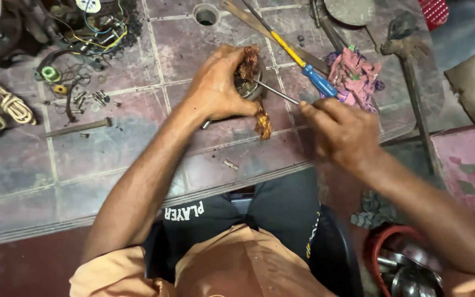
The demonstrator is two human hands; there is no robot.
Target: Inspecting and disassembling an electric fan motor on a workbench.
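Left hand grips a copper-wound coil; right hand pokes a thin metal tool into it.

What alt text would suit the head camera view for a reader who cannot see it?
A left hand grips a round metal part wound with copper wire on a tiled worktop, while the right hand pokes it with a thin metal rod. A blue-and-yellow screwdriver lies nearby.

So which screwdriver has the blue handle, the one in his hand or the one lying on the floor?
The screwdriver on the floor has the blue handle and a yellow shaft. The tool in the right hand shows only a bare metal shaft.
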